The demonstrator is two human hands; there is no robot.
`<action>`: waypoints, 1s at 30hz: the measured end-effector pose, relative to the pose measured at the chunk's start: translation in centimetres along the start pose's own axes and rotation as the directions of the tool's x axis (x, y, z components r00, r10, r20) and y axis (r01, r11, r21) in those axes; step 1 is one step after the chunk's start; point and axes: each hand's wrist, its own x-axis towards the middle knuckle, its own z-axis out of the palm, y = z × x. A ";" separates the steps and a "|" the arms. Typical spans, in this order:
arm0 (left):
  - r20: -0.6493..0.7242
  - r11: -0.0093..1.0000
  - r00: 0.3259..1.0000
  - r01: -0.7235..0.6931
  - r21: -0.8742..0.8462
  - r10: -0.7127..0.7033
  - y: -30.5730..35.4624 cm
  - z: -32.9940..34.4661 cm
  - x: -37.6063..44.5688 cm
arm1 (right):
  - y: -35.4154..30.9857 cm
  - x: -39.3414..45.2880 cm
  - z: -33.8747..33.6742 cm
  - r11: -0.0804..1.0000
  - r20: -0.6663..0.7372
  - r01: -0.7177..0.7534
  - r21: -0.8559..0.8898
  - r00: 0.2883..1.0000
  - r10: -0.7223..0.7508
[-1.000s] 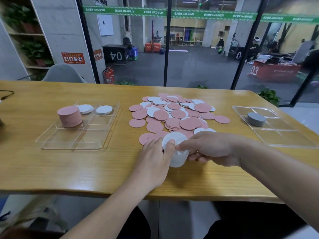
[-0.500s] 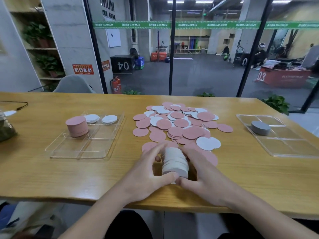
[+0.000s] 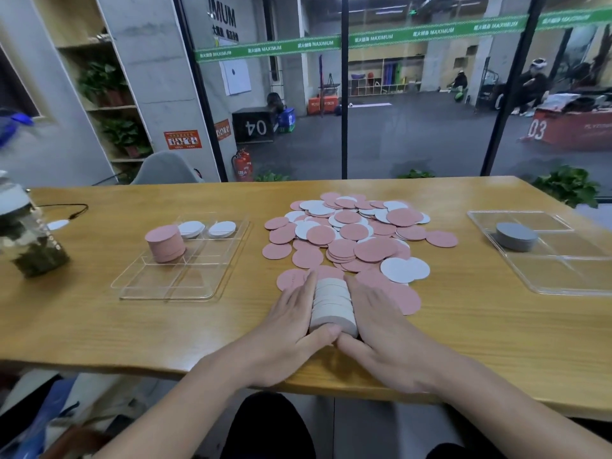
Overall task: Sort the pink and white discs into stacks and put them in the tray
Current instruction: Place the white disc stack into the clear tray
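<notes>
White discs [image 3: 332, 306] gathered on edge into a roll at lower centre of the frame, on the wooden table [image 3: 99, 326]. Pressed between left hand [image 3: 291, 323] and right hand [image 3: 381, 329], fingers straight along each side, thumbs meeting at the near end. Just behind, loose pink and white discs [image 3: 351, 233] heaped. At centre left, clear tray [image 3: 172, 286] holding pink stack [image 3: 165, 243].
</notes>
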 end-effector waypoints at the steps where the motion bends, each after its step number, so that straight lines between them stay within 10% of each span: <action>1: 0.001 1.000 1.000 -0.003 0.006 0.003 -0.1 -0.1 0.0 | 0.0 -0.2 -0.4 1.000 0.016 0.010 0.003 1.000 -0.010; 18: -0.124 0.988 0.988 -0.105 -0.109 0.091 -2.5 -4.4 -0.3 | -0.6 2.7 -3.8 0.983 -0.172 0.119 0.142 0.981 -0.094; 30: -0.547 0.986 0.823 0.093 -0.137 -0.154 -18.1 -23.2 1.9 | -11.1 32.4 -2.9 0.875 -0.053 -0.001 0.485 0.998 0.031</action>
